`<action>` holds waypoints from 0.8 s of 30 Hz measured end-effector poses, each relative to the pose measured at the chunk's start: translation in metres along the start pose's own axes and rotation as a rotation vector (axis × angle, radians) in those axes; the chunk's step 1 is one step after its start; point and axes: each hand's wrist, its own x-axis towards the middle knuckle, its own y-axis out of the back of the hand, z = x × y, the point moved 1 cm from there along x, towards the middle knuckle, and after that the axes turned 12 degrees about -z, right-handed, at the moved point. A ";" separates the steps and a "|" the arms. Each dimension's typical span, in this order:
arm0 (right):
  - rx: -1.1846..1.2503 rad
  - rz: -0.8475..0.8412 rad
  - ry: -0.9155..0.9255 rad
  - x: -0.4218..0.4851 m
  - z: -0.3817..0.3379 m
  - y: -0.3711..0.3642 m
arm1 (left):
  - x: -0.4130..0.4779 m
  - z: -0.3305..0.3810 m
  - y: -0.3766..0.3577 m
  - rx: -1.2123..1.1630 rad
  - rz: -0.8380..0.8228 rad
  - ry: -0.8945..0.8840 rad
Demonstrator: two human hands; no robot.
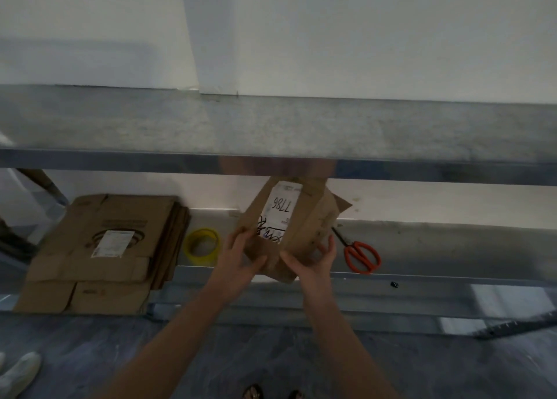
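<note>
A brown cardboard box (304, 218) with a white label reading 7786 is held tilted above the lower metal shelf (437, 248), its top end hidden behind the upper shelf's front edge. My left hand (238, 255) grips its near left corner, fingers curled over the flap. At the near right side my right hand (313, 263) holds the box, thumb on the front face and fingers wrapped round its side.
A stack of flattened cardboard boxes (102, 248) lies at the shelf's left. A yellow tape roll (202, 245) sits beside it. Orange-handled scissors (360, 255) lie right of the box. The upper metal shelf (271, 130) overhangs. A white shoe (18, 374) is on the floor at left.
</note>
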 end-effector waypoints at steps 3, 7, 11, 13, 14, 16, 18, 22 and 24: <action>-0.081 0.040 -0.032 0.010 -0.003 0.008 | 0.000 -0.004 -0.018 -0.014 -0.069 0.029; -0.483 0.046 -0.105 0.017 -0.004 0.012 | -0.001 -0.005 -0.037 -0.176 -0.171 0.011; -0.673 0.066 -0.080 0.015 0.006 0.022 | 0.002 -0.007 -0.047 -0.224 -0.284 0.021; -0.750 0.081 -0.019 0.014 0.008 0.030 | 0.004 -0.010 -0.044 -0.120 -0.274 0.021; -0.805 0.079 0.028 0.012 0.009 0.034 | 0.005 -0.013 -0.040 -0.060 -0.271 0.054; -0.914 0.060 0.101 0.011 0.012 0.041 | 0.010 -0.020 -0.032 0.113 -0.291 0.108; -0.947 0.042 0.106 0.011 0.013 0.048 | 0.014 -0.022 -0.024 0.407 -0.286 0.059; -0.959 0.089 0.163 0.005 0.004 0.071 | 0.026 -0.014 -0.007 0.808 -0.187 -0.177; -0.941 0.128 0.168 -0.005 -0.004 0.090 | 0.030 -0.002 -0.006 0.893 -0.218 -0.244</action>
